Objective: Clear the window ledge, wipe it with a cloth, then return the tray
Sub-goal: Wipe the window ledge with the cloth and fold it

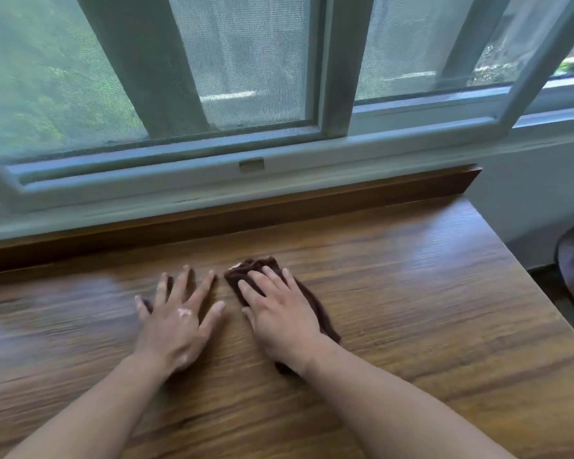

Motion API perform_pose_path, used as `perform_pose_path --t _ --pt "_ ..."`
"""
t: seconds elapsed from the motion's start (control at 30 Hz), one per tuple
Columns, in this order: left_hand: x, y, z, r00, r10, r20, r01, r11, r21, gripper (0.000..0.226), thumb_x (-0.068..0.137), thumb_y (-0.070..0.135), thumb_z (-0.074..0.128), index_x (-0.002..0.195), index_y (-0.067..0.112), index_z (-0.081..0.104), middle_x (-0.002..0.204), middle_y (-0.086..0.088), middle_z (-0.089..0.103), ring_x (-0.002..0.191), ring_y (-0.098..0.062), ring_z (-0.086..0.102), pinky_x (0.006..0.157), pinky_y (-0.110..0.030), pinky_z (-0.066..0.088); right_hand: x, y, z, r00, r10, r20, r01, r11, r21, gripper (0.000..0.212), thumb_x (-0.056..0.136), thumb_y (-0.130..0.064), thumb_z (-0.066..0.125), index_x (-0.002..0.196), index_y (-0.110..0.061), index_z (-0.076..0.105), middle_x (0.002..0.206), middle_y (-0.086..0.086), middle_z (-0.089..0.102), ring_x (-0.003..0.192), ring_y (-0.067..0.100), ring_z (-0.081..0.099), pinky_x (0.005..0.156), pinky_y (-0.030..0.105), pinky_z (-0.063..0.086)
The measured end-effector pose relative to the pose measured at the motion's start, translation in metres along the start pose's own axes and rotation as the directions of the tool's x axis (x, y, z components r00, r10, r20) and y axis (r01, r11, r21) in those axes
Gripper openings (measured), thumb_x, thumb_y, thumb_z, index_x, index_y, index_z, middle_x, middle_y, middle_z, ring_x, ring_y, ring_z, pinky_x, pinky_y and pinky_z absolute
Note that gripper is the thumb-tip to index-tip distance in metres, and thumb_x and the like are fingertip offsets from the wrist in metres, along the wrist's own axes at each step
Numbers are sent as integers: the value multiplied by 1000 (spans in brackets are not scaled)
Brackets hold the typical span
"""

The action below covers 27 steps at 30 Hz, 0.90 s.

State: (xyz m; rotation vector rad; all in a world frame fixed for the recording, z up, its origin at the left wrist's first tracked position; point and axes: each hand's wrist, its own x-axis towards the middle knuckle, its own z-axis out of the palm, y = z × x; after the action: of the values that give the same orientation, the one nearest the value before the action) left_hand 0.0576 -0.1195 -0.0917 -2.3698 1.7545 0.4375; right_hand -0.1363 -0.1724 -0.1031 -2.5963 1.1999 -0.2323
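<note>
1. We see the dark brown cloth (pixel 246 271) lying on the wooden ledge (pixel 411 293), just right of frame centre.
2. Our right hand (pixel 280 313) presses flat on it, fingers straight.
3. Our left hand (pixel 179 318) rests spread on bare wood, just beside it.
4. The window frame (pixel 337 67) fills the upper frame.

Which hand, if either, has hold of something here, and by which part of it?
Neither grips anything. The right hand presses flat on the middle of the brown cloth; the left hand rests flat on the wooden ledge.
</note>
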Motion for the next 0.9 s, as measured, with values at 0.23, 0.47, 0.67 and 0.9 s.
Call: perform_pose_path --t 0.23,0.47,0.67,0.9 --pt "15 17 0 998 65 -14 -64 997 44 106 58 87 -33 155 54 -7 170 5 -11 156 -27 -11 120 -66 3 41 36 -13 997 72 26 -71 997 -31 49 106 -35 35 154 -27 35 162 -1 32 150 20 24 123 51 9" --pt "30 31 -4 992 127 -14 -126 990 68 97 64 87 -28 154 55 -10 170 6 -13 156 -25 -13 120 -67 2 47 93 -34 980 198 -18 -199 979 -39 47 107 -37 34 153 -30 38 160 -5 35 148 18 28 122 54 9" --pt "34 41 -5 986 170 0 -169 984 56 87 73 85 -16 154 56 -9 169 6 -14 156 -25 -15 120 -67 1 16 167 -58 930 355 -97 -364 926 -98 45 105 -39 37 149 -34 43 156 -8 42 144 15 37 120 56 13" --pt "30 41 -1 983 185 10 -185 981 52 85 74 86 -15 153 55 -13 168 7 -18 155 -24 -18 120 -67 0 -27 254 -89 771 616 -165 -633 769 -86 46 105 -38 39 150 -29 43 157 -5 40 140 23 42 119 60 14"
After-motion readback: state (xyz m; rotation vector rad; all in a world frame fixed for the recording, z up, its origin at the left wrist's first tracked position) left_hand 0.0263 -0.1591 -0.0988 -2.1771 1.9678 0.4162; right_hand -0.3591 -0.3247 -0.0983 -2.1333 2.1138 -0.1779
